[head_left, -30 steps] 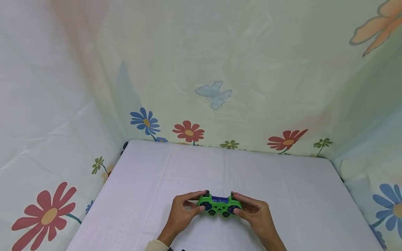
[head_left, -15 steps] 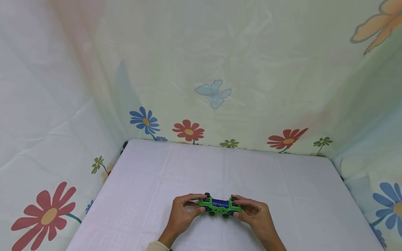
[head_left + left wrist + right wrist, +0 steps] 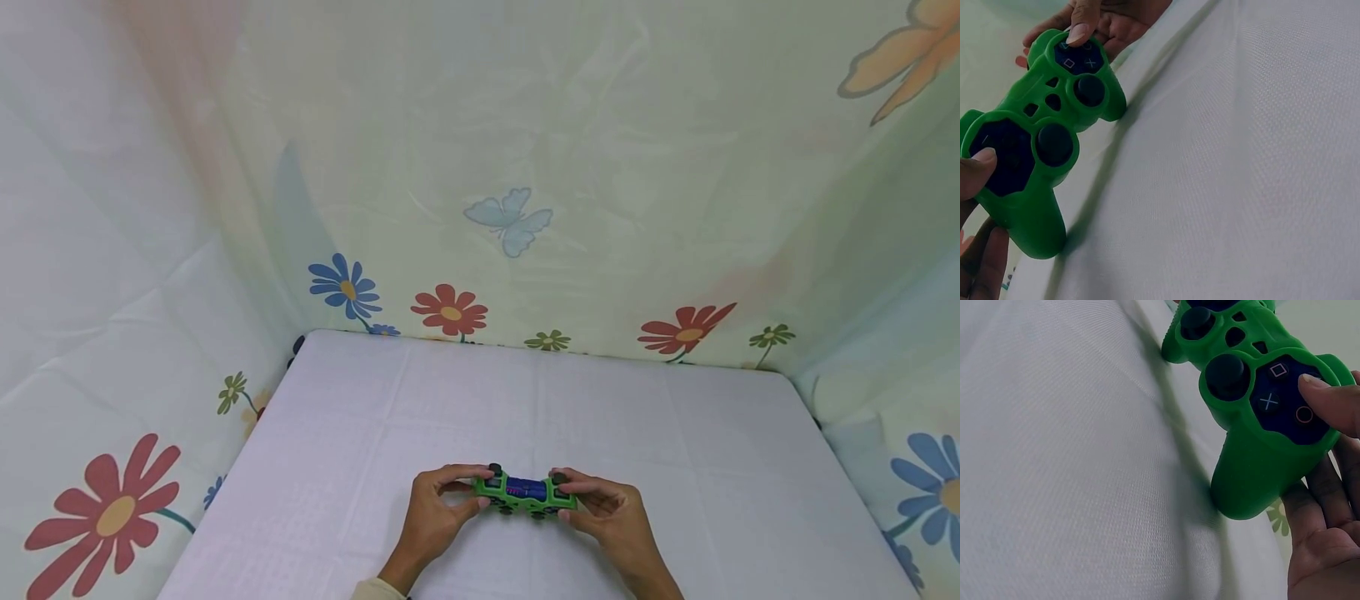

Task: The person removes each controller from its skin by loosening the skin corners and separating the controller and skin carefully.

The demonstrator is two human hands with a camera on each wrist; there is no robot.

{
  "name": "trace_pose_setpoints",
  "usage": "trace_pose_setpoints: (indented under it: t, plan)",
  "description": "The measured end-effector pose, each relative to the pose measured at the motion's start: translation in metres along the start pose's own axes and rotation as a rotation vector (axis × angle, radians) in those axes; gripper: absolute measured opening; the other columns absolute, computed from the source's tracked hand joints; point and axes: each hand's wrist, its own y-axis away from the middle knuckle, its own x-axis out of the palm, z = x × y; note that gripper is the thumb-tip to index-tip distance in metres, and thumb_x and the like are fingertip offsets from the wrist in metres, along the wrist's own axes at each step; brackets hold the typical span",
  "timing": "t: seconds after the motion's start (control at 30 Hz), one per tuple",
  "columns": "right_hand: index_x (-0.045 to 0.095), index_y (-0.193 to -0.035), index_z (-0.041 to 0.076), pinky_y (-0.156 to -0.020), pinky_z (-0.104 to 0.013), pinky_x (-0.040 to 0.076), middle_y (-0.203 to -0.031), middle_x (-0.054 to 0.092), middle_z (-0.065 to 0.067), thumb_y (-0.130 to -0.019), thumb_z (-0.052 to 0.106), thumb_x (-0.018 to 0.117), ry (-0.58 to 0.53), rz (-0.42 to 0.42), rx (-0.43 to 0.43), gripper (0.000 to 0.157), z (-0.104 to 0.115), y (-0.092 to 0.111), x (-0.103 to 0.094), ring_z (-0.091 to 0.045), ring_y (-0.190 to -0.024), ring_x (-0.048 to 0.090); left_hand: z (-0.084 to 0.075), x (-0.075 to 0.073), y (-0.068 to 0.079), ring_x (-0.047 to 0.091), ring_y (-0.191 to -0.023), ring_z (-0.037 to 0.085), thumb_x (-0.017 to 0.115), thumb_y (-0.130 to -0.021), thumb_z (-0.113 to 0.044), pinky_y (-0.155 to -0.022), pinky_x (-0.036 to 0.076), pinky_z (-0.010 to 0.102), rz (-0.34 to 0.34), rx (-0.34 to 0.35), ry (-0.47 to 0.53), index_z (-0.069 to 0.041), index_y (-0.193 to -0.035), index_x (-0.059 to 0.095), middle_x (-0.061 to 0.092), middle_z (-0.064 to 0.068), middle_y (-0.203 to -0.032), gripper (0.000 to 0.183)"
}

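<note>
A game controller (image 3: 527,489) in a bright green cover is held level between my two hands near the front of the table. My left hand (image 3: 435,517) pinches its left end, thumb on the directional pad side and fingers at the shoulder buttons. The right hand (image 3: 618,517) grips the other end the same way, its thumb (image 3: 1330,405) on the face buttons. Both thumbsticks show in the left wrist view, one of them the near black stick (image 3: 1054,144). The head view shows mostly the controller's top edge, with a dark blue middle. Its handle tips appear close to or touching the cloth.
A white cloth (image 3: 540,408) covers the table. Behind it hangs a pale curtain (image 3: 600,167) printed with flowers and butterflies, and similar fabric hangs at both sides. The table's far edge (image 3: 547,351) runs along the curtain.
The controller has tipped in my hands, so its top edge now faces the head camera rather than its button face. Both hands stay at nearly the same place with their hold kept.
</note>
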Motion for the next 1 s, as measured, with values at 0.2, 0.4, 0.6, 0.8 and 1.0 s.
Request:
trace_pose_setpoints:
  t: [0.2, 0.4, 0.6, 0.8, 1.0]
  plan:
    - [0.073, -0.113, -0.012, -0.104, -0.021, 0.054, -0.134, 0.075, -0.008, -0.082, -0.006, 0.085, 0.024, 0.031, -0.030, 0.034, 0.000, -0.001, -0.001, -0.004, -0.125, 0.069, -0.002, -0.003, 0.001, 0.070, -0.122, 0.015, 0.090, -0.086, -0.014, -0.098, 0.059, 0.042, 0.021, -0.011, -0.061, -0.025, -0.120, 0.078, 0.078, -0.003, -0.123, 0.038]
    - [0.074, -0.112, -0.011, -0.104, -0.021, 0.054, -0.134, 0.075, -0.009, -0.080, -0.006, 0.086, 0.038, 0.020, -0.001, 0.034, 0.001, 0.000, -0.001, -0.004, -0.125, 0.069, -0.008, -0.004, 0.000, 0.066, -0.128, 0.013, 0.088, -0.088, -0.026, -0.102, 0.053, 0.040, 0.064, 0.015, -0.148, -0.030, -0.130, 0.075, 0.075, -0.012, -0.131, 0.045]
    - [0.075, -0.109, -0.009, -0.107, -0.021, 0.053, -0.132, 0.075, -0.015, -0.080, -0.010, 0.085, 0.025, 0.037, 0.025, 0.031, 0.000, 0.002, -0.001, -0.007, -0.126, 0.069, -0.014, 0.001, -0.005, 0.066, -0.129, 0.013, 0.085, -0.090, -0.026, -0.108, 0.052, 0.037, 0.131, 0.071, -0.169, -0.028, -0.130, 0.076, 0.075, -0.006, -0.134, 0.041]
    - [0.075, -0.109, -0.008, -0.108, -0.020, 0.052, -0.134, 0.070, -0.026, -0.081, -0.010, 0.083, 0.025, 0.095, 0.006, 0.029, 0.000, 0.004, -0.001, -0.010, -0.127, 0.069, -0.016, 0.003, -0.006, 0.070, -0.126, 0.013, 0.086, -0.089, -0.022, -0.111, 0.052, 0.036, 0.173, 0.116, -0.169, -0.021, -0.127, 0.078, 0.077, 0.002, -0.130, 0.039]
    - [0.075, -0.106, -0.005, -0.106, -0.020, 0.053, -0.133, 0.070, -0.026, -0.082, -0.009, 0.084, 0.054, 0.116, 0.011, 0.026, 0.003, 0.005, -0.003, -0.011, -0.125, 0.069, -0.016, 0.003, -0.005, 0.071, -0.122, 0.012, 0.086, -0.089, -0.021, -0.110, 0.054, 0.036, 0.191, 0.135, -0.197, -0.022, -0.125, 0.078, 0.078, 0.001, -0.126, 0.038]
